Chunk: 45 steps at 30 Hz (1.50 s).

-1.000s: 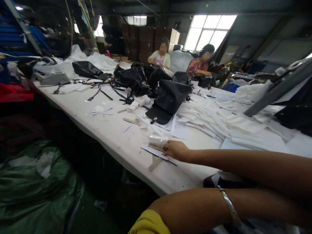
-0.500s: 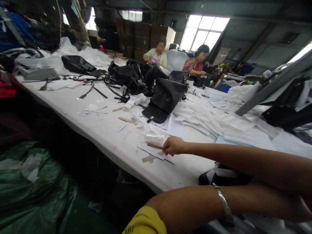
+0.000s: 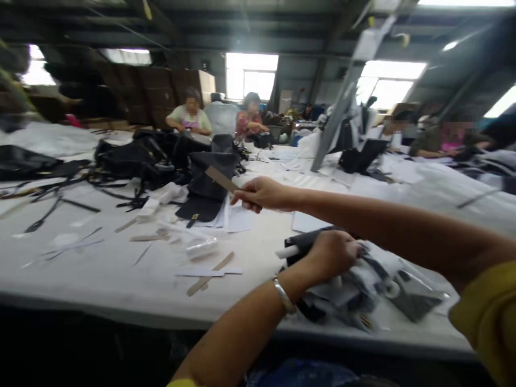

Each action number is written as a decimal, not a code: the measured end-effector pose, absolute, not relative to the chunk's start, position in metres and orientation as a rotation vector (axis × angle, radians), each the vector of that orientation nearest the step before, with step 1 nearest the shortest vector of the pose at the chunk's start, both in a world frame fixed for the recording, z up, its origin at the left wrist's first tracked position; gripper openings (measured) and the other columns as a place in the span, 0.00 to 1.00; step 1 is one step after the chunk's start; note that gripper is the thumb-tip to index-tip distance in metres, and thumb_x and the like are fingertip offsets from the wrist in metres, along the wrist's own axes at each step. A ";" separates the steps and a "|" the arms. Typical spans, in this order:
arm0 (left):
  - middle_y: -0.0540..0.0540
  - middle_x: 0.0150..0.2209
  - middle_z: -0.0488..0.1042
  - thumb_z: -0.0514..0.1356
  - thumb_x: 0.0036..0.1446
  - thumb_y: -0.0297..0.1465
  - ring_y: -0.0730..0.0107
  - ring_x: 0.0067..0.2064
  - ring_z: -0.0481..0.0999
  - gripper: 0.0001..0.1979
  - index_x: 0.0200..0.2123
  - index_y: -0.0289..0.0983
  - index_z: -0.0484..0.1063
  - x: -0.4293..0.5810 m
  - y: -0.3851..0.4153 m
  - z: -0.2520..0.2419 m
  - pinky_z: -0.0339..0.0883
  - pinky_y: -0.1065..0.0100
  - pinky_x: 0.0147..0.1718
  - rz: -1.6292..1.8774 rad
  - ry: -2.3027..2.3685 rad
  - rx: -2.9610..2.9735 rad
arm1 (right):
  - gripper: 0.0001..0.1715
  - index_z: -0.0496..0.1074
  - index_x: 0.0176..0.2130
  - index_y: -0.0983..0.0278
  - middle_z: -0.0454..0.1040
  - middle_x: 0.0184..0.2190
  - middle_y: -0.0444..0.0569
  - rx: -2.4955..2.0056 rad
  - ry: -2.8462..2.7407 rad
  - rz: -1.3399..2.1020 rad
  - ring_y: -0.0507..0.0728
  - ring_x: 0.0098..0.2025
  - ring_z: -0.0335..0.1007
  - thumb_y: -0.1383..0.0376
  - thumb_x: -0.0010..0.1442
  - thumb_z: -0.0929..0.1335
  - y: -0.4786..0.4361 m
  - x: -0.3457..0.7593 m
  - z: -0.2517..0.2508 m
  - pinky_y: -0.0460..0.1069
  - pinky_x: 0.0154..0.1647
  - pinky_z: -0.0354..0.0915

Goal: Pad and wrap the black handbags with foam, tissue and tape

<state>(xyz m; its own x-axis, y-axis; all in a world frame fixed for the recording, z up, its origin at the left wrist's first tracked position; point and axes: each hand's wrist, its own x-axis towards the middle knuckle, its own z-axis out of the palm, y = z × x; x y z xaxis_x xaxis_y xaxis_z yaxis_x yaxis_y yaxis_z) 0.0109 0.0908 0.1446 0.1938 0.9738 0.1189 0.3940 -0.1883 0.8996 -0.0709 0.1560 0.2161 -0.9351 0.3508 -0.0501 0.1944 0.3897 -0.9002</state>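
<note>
evidently right fingers [image 3: 246, 198] pinch brown strip [image 3: 221, 178]; left fingers [image 3: 351, 248] at bundle [image 3: 307, 238], hold unclear; any lettering blurred.

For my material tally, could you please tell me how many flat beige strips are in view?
4: a beige strip in the right hand, a second crossed by a thin white strip, a third and a fourth farther left on the white table. Overlaps may hide more.

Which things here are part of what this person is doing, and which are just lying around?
In hand:
- brown strip, held in the right hand
- dark item, touched by the left hand

Apparently just lying about:
- black flap bag
- clear plastic roll
- crossed strips
- black straps
</note>
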 end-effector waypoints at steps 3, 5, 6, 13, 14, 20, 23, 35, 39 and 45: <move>0.50 0.19 0.69 0.56 0.61 0.32 0.73 0.23 0.68 0.13 0.30 0.33 0.77 0.007 0.098 0.145 0.59 0.70 0.25 0.896 1.244 1.658 | 0.16 0.71 0.39 0.67 0.57 0.14 0.32 -0.423 -2.153 1.447 0.43 0.13 0.49 0.57 0.70 0.63 0.154 0.027 0.252 0.39 0.14 0.49; 0.51 0.19 0.68 0.55 0.61 0.35 0.75 0.21 0.66 0.14 0.30 0.33 0.77 0.006 0.103 0.146 0.57 0.72 0.23 0.843 1.217 1.615 | 0.16 0.68 0.36 0.65 0.60 0.15 0.34 -0.543 -1.980 1.355 0.44 0.15 0.52 0.54 0.68 0.65 0.141 0.099 0.252 0.40 0.15 0.51; 0.51 0.19 0.68 0.56 0.61 0.35 0.75 0.21 0.65 0.14 0.30 0.33 0.77 0.005 0.104 0.148 0.56 0.73 0.22 0.812 1.203 1.594 | 0.18 0.68 0.34 0.65 0.65 0.18 0.37 -0.640 -1.916 1.329 0.45 0.17 0.57 0.53 0.66 0.66 0.131 0.133 0.245 0.40 0.16 0.54; 0.50 0.24 0.72 0.64 0.54 0.44 0.82 0.20 0.61 0.18 0.31 0.33 0.78 0.012 0.106 0.174 0.52 0.77 0.18 0.674 1.221 1.409 | 0.22 0.74 0.33 0.64 0.73 0.24 0.44 -1.066 -1.530 1.413 0.49 0.22 0.67 0.48 0.62 0.68 0.073 0.250 0.143 0.42 0.20 0.62; 0.49 0.24 0.72 0.66 0.51 0.44 0.82 0.19 0.61 0.18 0.31 0.32 0.78 0.014 0.107 0.178 0.52 0.77 0.17 0.653 1.231 1.368 | 0.23 0.74 0.32 0.64 0.73 0.23 0.45 -1.093 -1.520 1.447 0.48 0.20 0.66 0.47 0.61 0.67 0.069 0.251 0.132 0.42 0.17 0.60; 0.47 0.27 0.75 0.73 0.41 0.41 0.80 0.23 0.67 0.20 0.34 0.33 0.81 0.022 0.111 0.198 0.58 0.80 0.18 0.555 1.370 1.177 | 0.18 0.73 0.27 0.64 0.74 0.20 0.45 -1.155 -1.554 1.595 0.49 0.15 0.65 0.53 0.59 0.68 0.065 0.248 0.113 0.42 0.12 0.56; 0.48 0.26 0.75 0.74 0.41 0.40 0.80 0.23 0.68 0.19 0.33 0.33 0.82 0.029 0.107 0.202 0.59 0.79 0.19 0.555 1.446 1.162 | 0.18 0.72 0.25 0.64 0.74 0.19 0.46 -1.133 -1.559 1.616 0.49 0.16 0.66 0.55 0.58 0.68 0.071 0.244 0.115 0.42 0.12 0.58; 0.48 0.24 0.75 0.72 0.45 0.39 0.78 0.23 0.69 0.16 0.31 0.32 0.81 0.060 0.084 0.205 0.63 0.78 0.22 0.648 1.513 1.368 | 0.19 0.73 0.25 0.65 0.76 0.21 0.46 -1.044 -1.411 1.625 0.50 0.17 0.67 0.52 0.56 0.71 0.076 0.229 0.106 0.43 0.14 0.60; 0.47 0.26 0.77 0.73 0.44 0.39 0.76 0.27 0.74 0.17 0.32 0.32 0.81 0.062 0.079 0.201 0.69 0.76 0.28 0.718 1.469 1.387 | 0.26 0.78 0.31 0.65 0.79 0.25 0.47 -1.015 -1.324 1.593 0.51 0.20 0.71 0.44 0.54 0.71 0.074 0.221 0.099 0.43 0.17 0.64; 0.46 0.27 0.78 0.72 0.46 0.38 0.74 0.28 0.76 0.17 0.34 0.31 0.80 0.069 0.068 0.195 0.71 0.75 0.29 0.777 1.499 1.376 | 0.21 0.75 0.23 0.65 0.77 0.20 0.47 -1.014 -1.265 1.680 0.52 0.18 0.69 0.50 0.47 0.77 0.077 0.213 0.098 0.43 0.15 0.63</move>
